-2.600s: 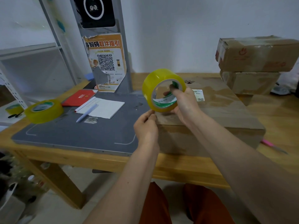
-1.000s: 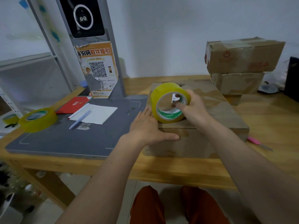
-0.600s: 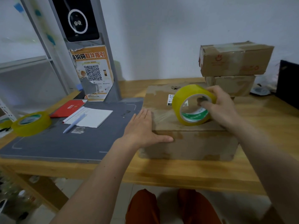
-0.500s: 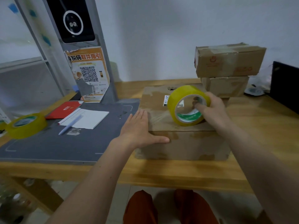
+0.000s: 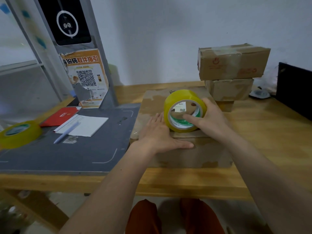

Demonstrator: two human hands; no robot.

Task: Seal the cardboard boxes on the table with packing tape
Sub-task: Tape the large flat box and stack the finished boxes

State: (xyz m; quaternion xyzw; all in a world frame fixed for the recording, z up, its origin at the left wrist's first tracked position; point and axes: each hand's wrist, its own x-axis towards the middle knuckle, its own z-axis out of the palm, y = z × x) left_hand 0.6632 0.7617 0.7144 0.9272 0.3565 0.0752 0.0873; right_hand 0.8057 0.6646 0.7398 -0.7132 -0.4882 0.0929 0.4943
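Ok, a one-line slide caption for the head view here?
Left hand flat on the large cardboard box while the right hand grips a yellow packing tape roll on its top.

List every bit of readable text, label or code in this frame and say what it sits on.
"取件指引", after partly readable characters, heads the orange poster on the grey stand; its QR code and small print are too fine to read.
"A05": white label on the box, seen through the tape roll; the rest is unreadable.
Red logo prints on the top stacked box: blurred.
Red booklet, second roll: markings illegible.
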